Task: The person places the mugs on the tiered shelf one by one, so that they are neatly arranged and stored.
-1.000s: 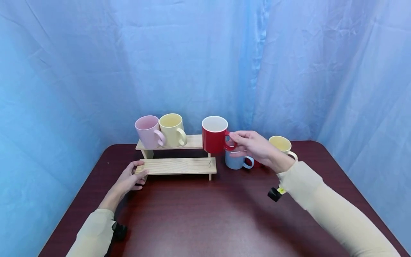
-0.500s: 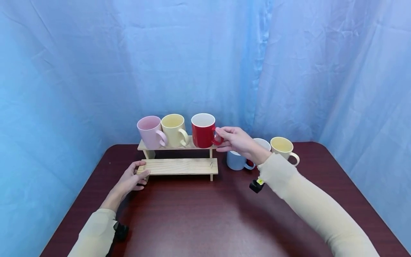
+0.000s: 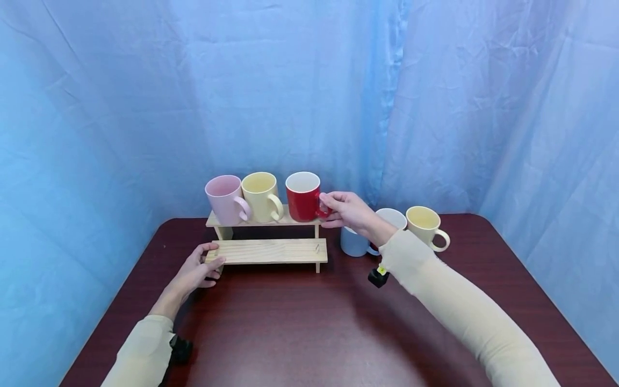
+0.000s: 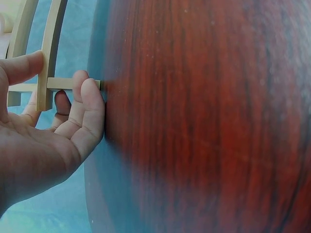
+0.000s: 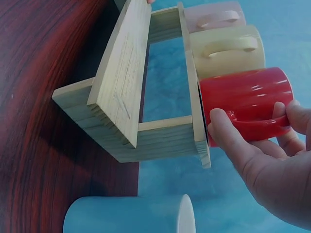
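A red mug (image 3: 301, 205) with a white inside is upright at the right part of the upper shelf of a two-step wooden rack (image 3: 271, 251). Its handle is pinched between the thumb and fingers of my right hand (image 3: 350, 212). In the right wrist view the base of the red mug (image 5: 240, 99) is right at the shelf board. To its left on that shelf stand a yellow mug (image 3: 258, 200) and a pink mug (image 3: 224, 201), handles turned right. My left hand (image 3: 191, 271) grips the lower board's left end, thumb on top and fingers beneath.
Right of the rack, a light blue mug (image 3: 354, 244) stands on the dark red-brown table (image 3: 290, 328). Behind my right wrist is another mug (image 3: 390, 216) with a white inside, mostly hidden. A second yellow mug (image 3: 425, 226) stands farther right. Blue curtains (image 3: 309, 91) surround the table.
My right hand has carried the red mug left and back, from in front of the rack's right end to the upper shelf beside the yellow mug. The left hand keeps its grip on the rack.
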`<state>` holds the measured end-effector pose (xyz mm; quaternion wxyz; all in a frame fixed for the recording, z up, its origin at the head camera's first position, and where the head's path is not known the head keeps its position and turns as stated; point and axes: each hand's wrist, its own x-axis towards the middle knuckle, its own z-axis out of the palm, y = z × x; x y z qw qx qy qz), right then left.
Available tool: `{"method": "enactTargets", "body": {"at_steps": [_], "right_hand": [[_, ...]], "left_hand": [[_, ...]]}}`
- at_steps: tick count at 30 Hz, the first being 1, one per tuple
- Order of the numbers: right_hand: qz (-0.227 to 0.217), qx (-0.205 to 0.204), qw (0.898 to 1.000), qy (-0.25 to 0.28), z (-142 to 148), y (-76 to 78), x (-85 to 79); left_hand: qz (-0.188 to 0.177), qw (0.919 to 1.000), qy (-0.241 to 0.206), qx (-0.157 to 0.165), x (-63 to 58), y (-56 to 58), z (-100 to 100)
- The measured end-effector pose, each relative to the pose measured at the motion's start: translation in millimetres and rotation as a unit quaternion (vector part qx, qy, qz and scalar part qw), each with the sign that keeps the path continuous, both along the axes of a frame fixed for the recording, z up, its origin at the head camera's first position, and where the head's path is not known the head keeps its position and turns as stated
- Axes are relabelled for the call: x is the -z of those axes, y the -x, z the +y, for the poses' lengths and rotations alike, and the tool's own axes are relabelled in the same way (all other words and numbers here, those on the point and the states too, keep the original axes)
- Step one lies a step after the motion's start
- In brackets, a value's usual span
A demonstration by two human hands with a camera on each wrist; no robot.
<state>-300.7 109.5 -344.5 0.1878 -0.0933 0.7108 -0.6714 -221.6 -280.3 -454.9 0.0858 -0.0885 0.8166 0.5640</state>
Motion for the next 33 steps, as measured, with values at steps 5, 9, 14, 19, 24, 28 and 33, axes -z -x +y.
{"method": "enactTargets", "body": {"at_steps": [5, 9, 14, 19, 24, 28, 33], "right_hand": [[0.008, -0.007, 1.0, -0.021, 0.0, 0.8, 2.0], [0.008, -0.012, 0.999, -0.033, 0.8, 2.0, 2.9], [0.005, -0.013, 0.999, -0.04, 2.4, 1.9, 4.6], [0.01, -0.01, 0.999, -0.039, 2.6, 0.6, 6.9], [0.012, -0.008, 0.999, -0.039, 2.9, 0.0, 7.4], [0.014, -0.01, 0.999, -0.048, 2.5, -1.1, 4.7], [0.029, -0.007, 0.996, -0.088, 1.1, -2.7, -0.3]], "left_hand": [[0.004, 1.0, 0.0, 0.0, -0.3, -0.3, -0.1], [0.004, 1.0, 0.003, 0.0, -1.5, -0.7, 0.6], [0.003, 1.0, -0.001, 0.0, -0.2, -1.1, 1.7], [0.012, 0.9999, -0.006, -0.004, 1.1, -1.9, 2.2], [0.014, 0.9999, -0.006, -0.002, 1.4, -2.8, 2.5], [0.012, 0.9999, -0.006, 0.001, 1.2, -2.3, 1.8], [0.009, 0.9999, -0.006, 0.003, 2.2, -1.3, -0.3]]}}
